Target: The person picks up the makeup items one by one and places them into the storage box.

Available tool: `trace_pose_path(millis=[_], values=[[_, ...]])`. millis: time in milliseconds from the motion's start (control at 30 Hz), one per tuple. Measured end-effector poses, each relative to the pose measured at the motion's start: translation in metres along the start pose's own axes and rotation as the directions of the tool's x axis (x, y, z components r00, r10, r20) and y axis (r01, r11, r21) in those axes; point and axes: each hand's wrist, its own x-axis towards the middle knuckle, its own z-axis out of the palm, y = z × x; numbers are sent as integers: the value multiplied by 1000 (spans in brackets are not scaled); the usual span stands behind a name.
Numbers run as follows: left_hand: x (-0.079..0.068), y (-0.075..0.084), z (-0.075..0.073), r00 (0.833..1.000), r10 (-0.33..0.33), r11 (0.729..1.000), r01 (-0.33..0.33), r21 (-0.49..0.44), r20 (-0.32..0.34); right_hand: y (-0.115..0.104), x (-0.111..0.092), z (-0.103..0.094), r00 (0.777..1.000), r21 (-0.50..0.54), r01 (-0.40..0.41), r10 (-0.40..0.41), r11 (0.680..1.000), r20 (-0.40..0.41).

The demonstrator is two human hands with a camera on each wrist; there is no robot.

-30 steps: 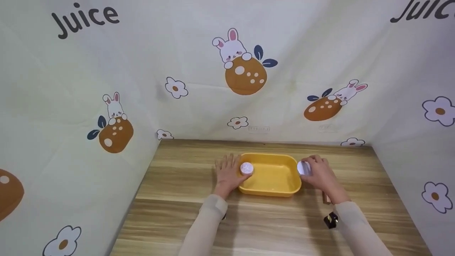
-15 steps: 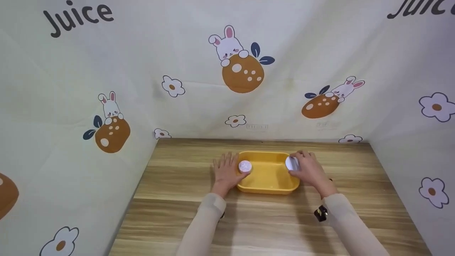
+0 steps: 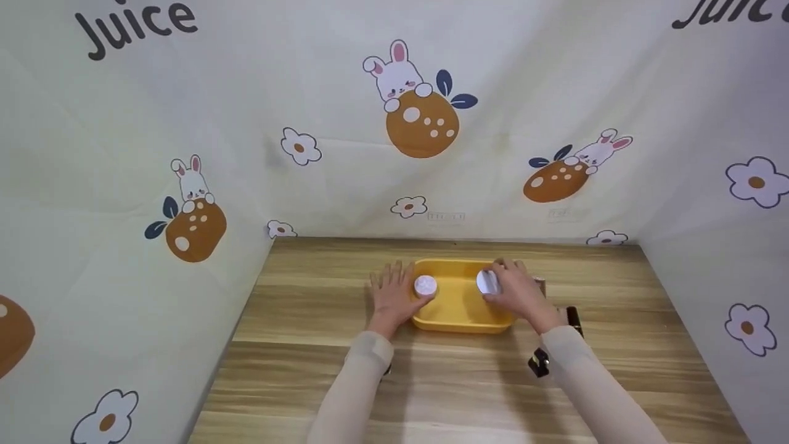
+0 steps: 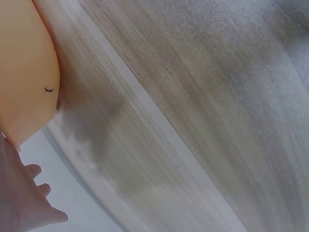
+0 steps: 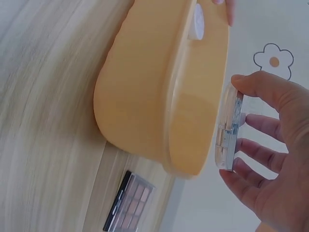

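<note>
My right hand (image 3: 519,291) pinches a round compact (image 3: 488,282) by its edge above the right part of a yellow plastic basin (image 3: 462,326). In the right wrist view the compact (image 5: 228,128) has a clear case and stands on edge between thumb and fingertips. With fingers spread, my left hand (image 3: 394,302) rests at the basin's left rim, the thumb reaching over it. Beside that thumb, inside the basin, is a small white round item with a patterned top (image 3: 425,285). Only part of the left hand (image 4: 21,198) shows in the left wrist view.
An eyeshadow palette (image 5: 130,203) with a black edge lies on the wood-grain table just right of the basin, partly covered by the right arm in the head view. A printed cloth (image 3: 345,185) with rabbits and flowers walls the table at the back and sides.
My right hand has carried the compact leftward from beside the right rim to over the basin. The left hand keeps its place at the left rim.
</note>
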Motion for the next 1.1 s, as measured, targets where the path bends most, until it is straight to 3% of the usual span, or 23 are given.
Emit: trace_pose_path(millis=[267, 933, 1100], values=[[3, 1, -4, 1000, 1, 1000, 0, 22, -3, -10, 15, 8, 998, -6, 60, -60, 998, -14], [-2, 0, 5, 999, -36, 999, 36, 13, 12, -29, 31, 45, 993, 37, -2, -3, 999, 121], [-1, 1, 2, 1000, -25, 1000, 25, 14, -14, -29, 34, 49, 994, 19, 45, -47, 999, 98]])
